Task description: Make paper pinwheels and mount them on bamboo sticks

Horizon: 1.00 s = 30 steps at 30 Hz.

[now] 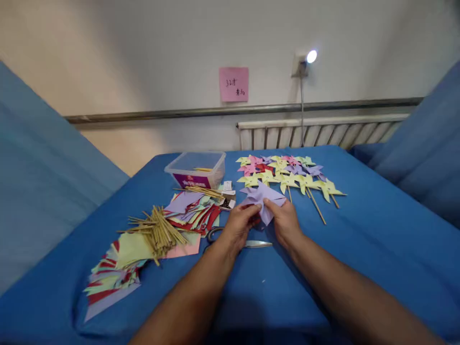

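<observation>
Between my two hands, above the blue table, is a lavender paper pinwheel (265,195) with its corners folded toward the middle. My left hand (241,221) pinches it at the left near the centre. From the right, my right hand (286,221) grips it, thumb pressed close to the centre. The undersides of the fingers are partly hidden by the paper. Below my hands lies a pair of scissors (258,244), its dark handles partly behind my left forearm. Just beyond the pinwheel, rows of finished paper pinwheels (286,181) in yellow, pink, red and purple lie on sticks.
At left are a heap of thin wooden sticks (163,232), coloured paper sheets (194,211) and a fanned paper stack (108,282). A clear plastic box (220,173) stands at the back, near a small box of dark bits (227,203). Blue curtains (431,143) flank the blue-covered table (377,249).
</observation>
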{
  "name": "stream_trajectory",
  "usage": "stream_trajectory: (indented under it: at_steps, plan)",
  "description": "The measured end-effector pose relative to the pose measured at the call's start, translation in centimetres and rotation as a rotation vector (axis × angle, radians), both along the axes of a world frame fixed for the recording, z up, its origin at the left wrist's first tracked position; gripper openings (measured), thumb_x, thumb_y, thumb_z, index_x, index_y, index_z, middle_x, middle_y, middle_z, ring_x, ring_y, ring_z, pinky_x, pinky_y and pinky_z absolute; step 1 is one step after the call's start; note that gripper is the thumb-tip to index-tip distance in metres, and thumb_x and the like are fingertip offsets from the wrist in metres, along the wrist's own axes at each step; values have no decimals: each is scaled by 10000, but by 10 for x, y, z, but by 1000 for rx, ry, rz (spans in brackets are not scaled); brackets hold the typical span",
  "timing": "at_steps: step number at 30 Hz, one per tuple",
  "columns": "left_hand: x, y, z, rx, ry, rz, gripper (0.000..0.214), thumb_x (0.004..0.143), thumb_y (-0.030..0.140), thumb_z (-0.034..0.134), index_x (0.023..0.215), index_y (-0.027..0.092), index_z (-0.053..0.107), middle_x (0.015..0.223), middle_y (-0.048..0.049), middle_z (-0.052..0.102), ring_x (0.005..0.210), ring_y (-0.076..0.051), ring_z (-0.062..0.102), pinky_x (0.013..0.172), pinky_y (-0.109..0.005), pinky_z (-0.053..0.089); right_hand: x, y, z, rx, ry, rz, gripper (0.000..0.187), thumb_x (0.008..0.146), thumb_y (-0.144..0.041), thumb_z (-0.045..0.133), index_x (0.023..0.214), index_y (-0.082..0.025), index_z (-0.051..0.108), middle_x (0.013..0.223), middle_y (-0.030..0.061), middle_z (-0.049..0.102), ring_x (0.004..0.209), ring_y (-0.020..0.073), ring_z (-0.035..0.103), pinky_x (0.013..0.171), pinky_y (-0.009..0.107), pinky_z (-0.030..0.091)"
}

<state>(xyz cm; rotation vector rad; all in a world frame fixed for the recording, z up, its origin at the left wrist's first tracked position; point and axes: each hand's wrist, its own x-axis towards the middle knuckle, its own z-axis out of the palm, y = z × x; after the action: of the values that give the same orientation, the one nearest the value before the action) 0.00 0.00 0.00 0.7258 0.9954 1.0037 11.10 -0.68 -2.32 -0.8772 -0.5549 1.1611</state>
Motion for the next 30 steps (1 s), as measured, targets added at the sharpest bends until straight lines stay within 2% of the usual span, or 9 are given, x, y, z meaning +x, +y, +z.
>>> stream_trajectory:
  at_steps: [8, 12, 14, 16, 19, 21, 24, 27, 30]
  plan:
    - [5, -1, 2, 42, -59, 81, 364, 549, 215, 812, 891, 122, 728, 801, -49, 717, 677, -150, 628, 655, -258, 493, -9, -4, 6, -11, 33, 35, 365, 628, -262, 798, 958, -174, 670, 922, 41, 739, 803, 198, 680, 777, 343, 535]
    - [3, 0, 5, 44, -48, 121, 311, 528, 179, 804, 819, 98, 727, 726, -53, 708, 625, -151, 620, 629, -258, 494, -6, -4, 4, -1, -13, 63, 377, 648, -277, 783, 983, -188, 636, 919, 38, 721, 807, 198, 668, 776, 357, 535]
    - [-1, 3, 7, 49, -66, 138, 291, 526, 168, 795, 797, 91, 723, 703, -56, 703, 602, -152, 615, 615, -260, 495, -1, -4, 3, 35, -112, 51, 423, 691, -293, 746, 1076, -203, 595, 977, 51, 701, 851, 204, 657, 799, 377, 529]
    - [-6, 6, 10, 52, -106, 156, 297, 530, 160, 786, 813, 94, 721, 734, -63, 712, 614, -158, 622, 638, -272, 508, 7, -5, 3, 113, -267, 18, 519, 739, -281, 690, 1228, -242, 517, 1131, 76, 646, 943, 214, 635, 841, 406, 516]
    - [-15, 12, 15, 38, -153, 179, 289, 555, 149, 775, 836, 116, 717, 797, -57, 724, 643, -156, 631, 664, -277, 523, 18, -9, 8, 285, -615, -57, 617, 758, -194, 624, 1332, -336, 447, 1410, 74, 436, 1152, 243, 540, 930, 452, 469]
    - [-20, 14, 16, 12, -170, 176, 277, 579, 143, 767, 852, 136, 716, 817, -44, 726, 653, -153, 635, 654, -271, 526, 22, -12, 13, 399, -886, -70, 535, 751, -135, 604, 1240, -348, 552, 1493, 33, 309, 1310, 271, 399, 1028, 485, 387]
    - [-22, 15, 17, -4, -199, 148, 283, 594, 133, 761, 873, 155, 718, 837, -34, 728, 674, -151, 642, 653, -265, 527, 25, -16, 20, 516, -1148, -39, 368, 763, -139, 626, 1078, -326, 659, 1520, -6, 240, 1390, 297, 273, 1078, 518, 317]
    - [-20, 13, 17, 11, -211, 106, 305, 590, 136, 763, 891, 153, 721, 839, -35, 726, 686, -152, 641, 660, -263, 524, 24, -15, 22, 545, -1226, -52, 221, 776, -225, 687, 982, -305, 697, 1506, 3, 272, 1372, 308, 299, 1059, 526, 332]
    - [-17, 10, 18, 22, -193, 85, 287, 559, 141, 779, 841, 142, 725, 792, -38, 720, 671, -151, 632, 667, -262, 516, 24, -13, 20, 523, -1183, -87, 82, 798, -281, 693, 878, -274, 712, 1459, 31, 354, 1346, 292, 346, 1051, 497, 347]
